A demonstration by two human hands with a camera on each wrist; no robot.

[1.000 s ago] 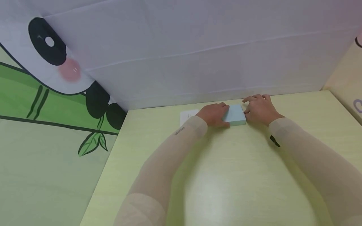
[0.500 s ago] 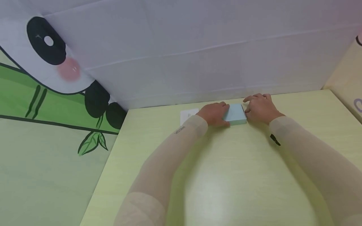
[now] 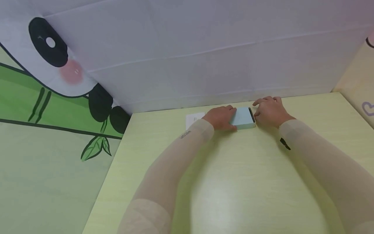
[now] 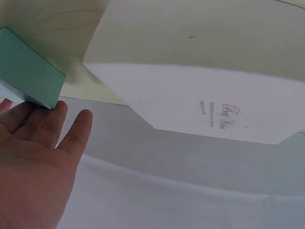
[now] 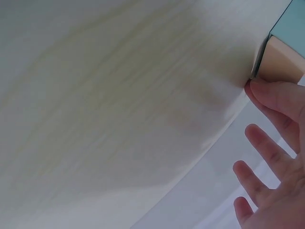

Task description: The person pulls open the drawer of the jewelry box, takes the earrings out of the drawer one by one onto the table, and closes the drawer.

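Note:
A light blue box lies flat near the table's back edge. My left hand grips its left end, thumb along the near side and fingers at the far side. At the box's right end, a dark strip shows beside the blue cover. There my right hand pinches the edge of the end between thumb and forefinger. In the right wrist view, that pinched dark edge borders a peach-coloured face under the teal cover; the other fingers are spread. What the box contains is hidden.
A white box or card with small printed script lies left of my left hand; the left wrist view shows it large. A white cloth wall rises behind the table. A small black item sits below my right wrist.
My right hand has shifted slightly to the right, and the box's right end moved with it. The dark strip there has grown wider. My left hand stays nearly where it was.

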